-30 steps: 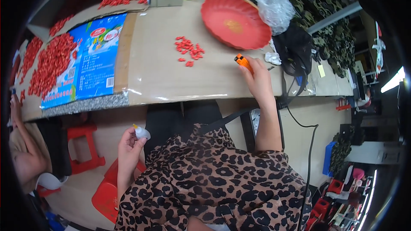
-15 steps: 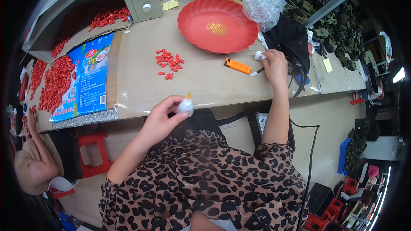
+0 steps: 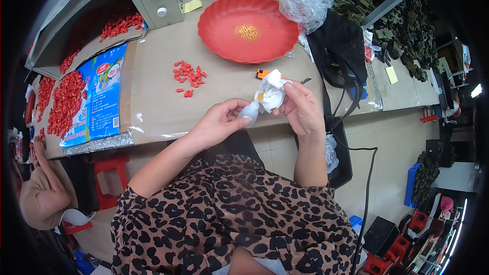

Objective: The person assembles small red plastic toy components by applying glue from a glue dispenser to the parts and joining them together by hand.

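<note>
My left hand is closed round a small white squeeze bottle with a yellow tip, tilted toward the right. In my right hand is a crumpled white tissue, held against the bottle's tip. The two hands meet just over the table's front edge. Partly hidden behind the tissue lies an orange lighter. Left of it on the table is a small group of red plastic pieces. A large red scalloped tray sits beyond my hands.
On the left stands a grey machine with buttons. Many red pieces are heaped beside a blue printed sheet. A black bag and clear plastic lie at the right. A person sits at far left.
My right hand has lifted the tissue from beside the black bag and brought it left to the bottle. My left hand has moved slightly right and up, with the bottle now tilted.
</note>
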`<state>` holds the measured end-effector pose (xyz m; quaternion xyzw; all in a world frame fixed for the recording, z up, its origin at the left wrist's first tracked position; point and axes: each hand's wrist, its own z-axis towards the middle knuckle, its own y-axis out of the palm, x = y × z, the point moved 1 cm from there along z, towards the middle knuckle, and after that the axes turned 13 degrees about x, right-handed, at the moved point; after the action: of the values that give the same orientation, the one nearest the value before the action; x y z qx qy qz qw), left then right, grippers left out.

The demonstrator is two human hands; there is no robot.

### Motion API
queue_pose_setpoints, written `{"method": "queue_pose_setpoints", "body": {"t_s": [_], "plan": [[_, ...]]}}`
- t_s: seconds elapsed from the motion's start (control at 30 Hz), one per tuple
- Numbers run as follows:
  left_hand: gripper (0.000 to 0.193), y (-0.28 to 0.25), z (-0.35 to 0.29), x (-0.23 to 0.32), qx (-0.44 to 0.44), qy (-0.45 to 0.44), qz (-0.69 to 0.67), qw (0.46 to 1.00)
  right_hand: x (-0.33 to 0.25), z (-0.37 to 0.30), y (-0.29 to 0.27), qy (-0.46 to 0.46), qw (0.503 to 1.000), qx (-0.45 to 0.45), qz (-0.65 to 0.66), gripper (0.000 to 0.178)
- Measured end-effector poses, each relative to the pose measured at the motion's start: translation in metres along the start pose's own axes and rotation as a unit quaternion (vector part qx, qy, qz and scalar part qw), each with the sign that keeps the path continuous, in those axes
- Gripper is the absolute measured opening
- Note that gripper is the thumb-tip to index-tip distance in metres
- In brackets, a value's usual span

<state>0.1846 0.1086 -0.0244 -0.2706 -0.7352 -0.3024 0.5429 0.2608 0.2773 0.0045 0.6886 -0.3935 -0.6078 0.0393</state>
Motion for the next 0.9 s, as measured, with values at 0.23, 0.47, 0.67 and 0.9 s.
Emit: {"method": "queue_pose_setpoints", "body": {"t_s": [0.23, 0.47, 0.67, 0.9], "plan": [[0.030, 0.002, 0.002, -0.001, 0.001, 0.006, 0.033, 0.999, 0.006, 0.006, -0.005, -0.064, 0.984, -0.058, -0.157, 0.017], [0.031, -0.001, 0.006, -0.011, -0.022, 0.010, 0.040, 0.999, 0.010, 0.013, -0.010, -0.147, 0.987, 0.056, 0.023, 0.016], [0.030, -0.004, 0.009, -0.005, -0.008, -0.013, 0.017, 1.000, 0.005, 0.018, -0.014, -0.099, 0.989, 0.019, -0.113, 0.012], [0.027, -0.004, 0.011, -0.015, -0.018, 0.036, 0.063, 0.997, 0.015, 0.015, -0.005, -0.170, 0.980, 0.045, -0.099, 0.013]]}}
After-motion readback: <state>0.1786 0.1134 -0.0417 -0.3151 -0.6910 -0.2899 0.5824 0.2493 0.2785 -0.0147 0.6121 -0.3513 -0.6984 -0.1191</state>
